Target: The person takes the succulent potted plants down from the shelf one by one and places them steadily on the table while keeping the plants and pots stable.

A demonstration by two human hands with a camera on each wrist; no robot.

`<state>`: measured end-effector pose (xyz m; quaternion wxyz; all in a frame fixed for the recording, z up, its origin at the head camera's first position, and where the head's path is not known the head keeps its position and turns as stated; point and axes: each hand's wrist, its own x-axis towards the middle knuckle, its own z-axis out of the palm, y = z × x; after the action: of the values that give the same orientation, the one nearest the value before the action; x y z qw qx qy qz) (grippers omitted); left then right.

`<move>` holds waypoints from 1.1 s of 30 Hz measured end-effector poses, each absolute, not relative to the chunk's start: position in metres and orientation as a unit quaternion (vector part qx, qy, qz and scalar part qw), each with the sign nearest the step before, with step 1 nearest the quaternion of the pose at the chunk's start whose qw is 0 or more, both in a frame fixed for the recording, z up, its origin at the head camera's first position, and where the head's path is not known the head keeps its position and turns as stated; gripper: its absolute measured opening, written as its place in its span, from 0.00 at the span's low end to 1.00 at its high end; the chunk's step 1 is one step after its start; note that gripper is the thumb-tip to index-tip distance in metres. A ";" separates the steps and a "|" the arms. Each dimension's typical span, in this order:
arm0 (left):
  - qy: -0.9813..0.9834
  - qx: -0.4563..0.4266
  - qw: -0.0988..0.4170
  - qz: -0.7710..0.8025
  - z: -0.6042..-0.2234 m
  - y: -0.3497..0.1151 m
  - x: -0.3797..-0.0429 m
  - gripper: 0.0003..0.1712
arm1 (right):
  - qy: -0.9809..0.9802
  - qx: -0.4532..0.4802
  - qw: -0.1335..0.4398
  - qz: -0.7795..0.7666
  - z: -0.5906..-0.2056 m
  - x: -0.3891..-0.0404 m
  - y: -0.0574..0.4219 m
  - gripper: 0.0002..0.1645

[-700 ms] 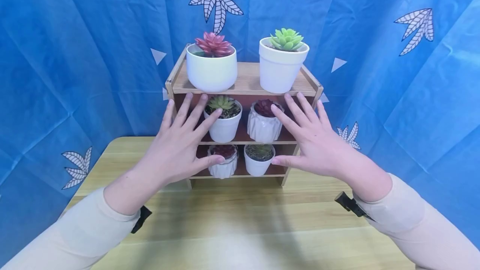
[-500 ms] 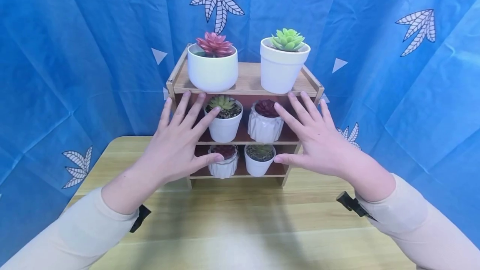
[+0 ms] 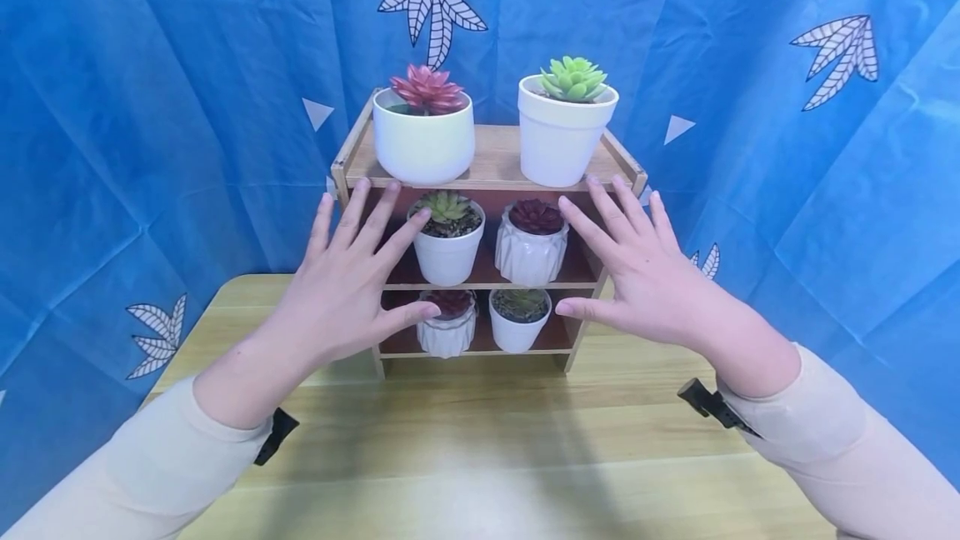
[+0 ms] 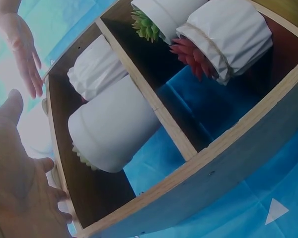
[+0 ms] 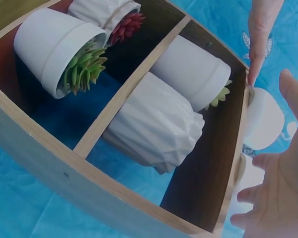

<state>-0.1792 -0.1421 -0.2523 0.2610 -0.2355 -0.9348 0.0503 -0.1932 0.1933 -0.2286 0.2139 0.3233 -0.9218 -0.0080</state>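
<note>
Left hand (image 3: 333, 294) and right hand (image 3: 648, 282) at wooden shelf (image 3: 497, 148) have fingers spread apart, potted green succulent (image 3: 446, 206) near left fingers, potted dark-red succulent (image 3: 537, 217) near right ones.

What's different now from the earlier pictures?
The left hand has shifted slightly left and the right hand slightly right, widening the gap between them. Nothing was taken hold of or let go. The six pots and the shelf stayed put.
</note>
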 end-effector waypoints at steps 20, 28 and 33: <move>-0.939 -0.214 0.269 0.030 -0.244 -0.149 -0.181 0.56 | -0.929 0.311 0.198 0.015 -0.224 -0.199 0.199 0.59; -0.938 -0.210 0.276 0.030 -0.242 -0.151 -0.184 0.58 | -0.929 0.307 0.204 0.017 -0.221 -0.204 0.201 0.59; -0.936 -0.208 0.282 0.029 -0.241 -0.152 -0.187 0.58 | -0.928 0.310 0.206 0.025 -0.220 -0.208 0.202 0.58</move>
<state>-0.1872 -0.1519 -0.2411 0.2818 -0.2081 -0.9362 0.0294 -0.2075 0.2020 -0.2195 0.2061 0.3103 -0.9277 0.0246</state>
